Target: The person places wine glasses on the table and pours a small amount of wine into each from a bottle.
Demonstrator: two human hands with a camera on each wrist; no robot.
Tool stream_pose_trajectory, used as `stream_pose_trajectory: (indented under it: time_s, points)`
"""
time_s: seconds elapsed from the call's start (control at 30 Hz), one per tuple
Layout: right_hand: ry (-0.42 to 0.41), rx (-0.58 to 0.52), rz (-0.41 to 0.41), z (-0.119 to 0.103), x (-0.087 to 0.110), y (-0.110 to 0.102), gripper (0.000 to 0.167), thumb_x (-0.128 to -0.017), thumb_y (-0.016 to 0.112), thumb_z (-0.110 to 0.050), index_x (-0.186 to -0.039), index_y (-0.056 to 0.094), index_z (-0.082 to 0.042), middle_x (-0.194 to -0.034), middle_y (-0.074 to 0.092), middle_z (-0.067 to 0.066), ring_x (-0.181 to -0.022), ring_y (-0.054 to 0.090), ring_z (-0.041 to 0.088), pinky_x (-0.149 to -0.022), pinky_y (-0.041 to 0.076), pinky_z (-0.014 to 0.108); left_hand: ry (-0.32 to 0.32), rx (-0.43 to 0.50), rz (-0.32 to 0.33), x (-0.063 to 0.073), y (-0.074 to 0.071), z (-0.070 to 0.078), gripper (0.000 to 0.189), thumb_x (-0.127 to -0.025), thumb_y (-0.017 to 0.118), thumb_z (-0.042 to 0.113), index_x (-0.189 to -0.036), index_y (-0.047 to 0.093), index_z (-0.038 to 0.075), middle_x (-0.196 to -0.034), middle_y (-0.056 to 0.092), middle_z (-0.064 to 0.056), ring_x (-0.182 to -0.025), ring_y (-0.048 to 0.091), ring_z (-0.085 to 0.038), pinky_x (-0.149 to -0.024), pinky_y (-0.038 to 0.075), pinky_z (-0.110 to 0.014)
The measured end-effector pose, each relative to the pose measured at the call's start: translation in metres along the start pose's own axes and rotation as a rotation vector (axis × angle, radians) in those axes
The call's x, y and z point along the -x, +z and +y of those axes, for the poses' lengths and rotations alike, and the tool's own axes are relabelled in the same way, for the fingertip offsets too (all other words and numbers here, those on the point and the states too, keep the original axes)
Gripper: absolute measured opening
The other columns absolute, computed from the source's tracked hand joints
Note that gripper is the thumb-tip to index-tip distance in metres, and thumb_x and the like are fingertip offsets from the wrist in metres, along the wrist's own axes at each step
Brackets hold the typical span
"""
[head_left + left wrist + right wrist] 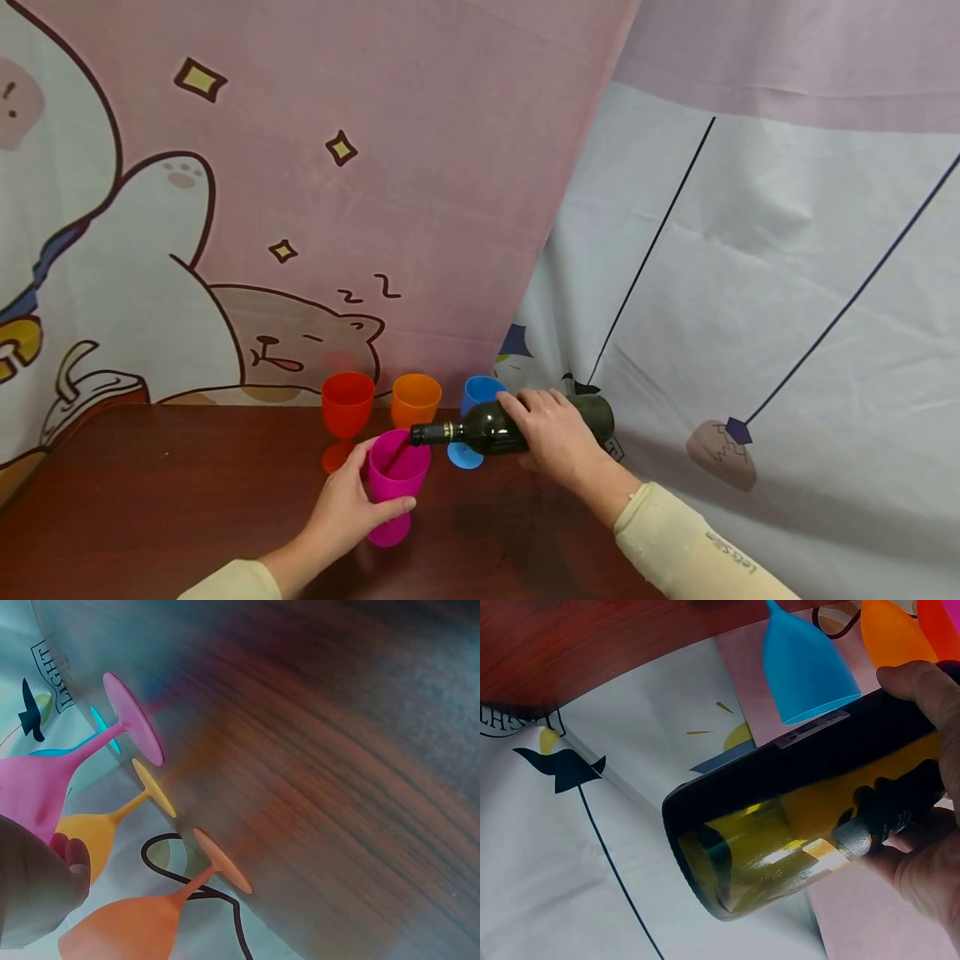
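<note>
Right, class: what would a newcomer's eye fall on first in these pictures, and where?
First, the dark green glass bottle, tipped in the right hand toward the magenta stemmed goblet that the left hand holds. Beyond it, a red stemmed goblet, an orange stemmed goblet and a blue stemmed goblet stand in a row, before a pink-and-white cloth backdrop printed with cartoon animals.

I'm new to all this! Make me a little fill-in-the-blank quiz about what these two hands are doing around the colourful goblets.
1. The left hand grips the pink goblet, while the right hand grips a dark ____.
2. In the head view, the orange goblet stands ____ the red goblet and the blue goblet.
3. Counting every colour, the head view shows ____ goblets.

Missing words: bottle; between; four.
</note>
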State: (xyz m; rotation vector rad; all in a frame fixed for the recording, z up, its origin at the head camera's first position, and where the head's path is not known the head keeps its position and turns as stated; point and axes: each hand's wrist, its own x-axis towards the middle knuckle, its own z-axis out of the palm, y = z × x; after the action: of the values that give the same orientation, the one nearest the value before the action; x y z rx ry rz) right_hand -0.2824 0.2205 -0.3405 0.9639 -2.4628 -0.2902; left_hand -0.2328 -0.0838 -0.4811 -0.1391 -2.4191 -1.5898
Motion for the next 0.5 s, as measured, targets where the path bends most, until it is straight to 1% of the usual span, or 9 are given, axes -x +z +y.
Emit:
stream_pose_trajectory:
  time_s: [0.27, 0.5]
  points:
    - [0.0, 0.012, -0.002, -0.0001, -0.0004, -0.0018, 0.097, -0.066, 0.104, -0.034, -0.147, 0.057, -0.011, -0.126, 0.07, 0.012, -0.118, 0.069, 0.033, -0.105, 0.057, 0.055, -0.002, 0.002, 0.003, 0.0003, -0.0002, 0.0007, 0.097, -0.068, 0.103, 0.033, -0.149, 0.053, 0.016, -0.125, 0.075, -0.002, -0.112, 0.069, -0.021, -0.092, 0.061, -0.04]
    - [0.012, 0.005, -0.013, -0.0006, -0.0002, -0.0033, 0.097, -0.067, 0.104, -0.033, -0.147, 0.056, -0.01, -0.126, 0.069, 0.013, -0.118, 0.069, 0.034, -0.105, 0.057, 0.056, -0.003, 0.008, -0.007, 0.0013, 0.0001, 0.0016, 0.097, -0.068, 0.103, 0.032, -0.149, 0.052, 0.014, -0.127, 0.074, -0.003, -0.114, 0.069, -0.021, -0.093, 0.063, -0.043]
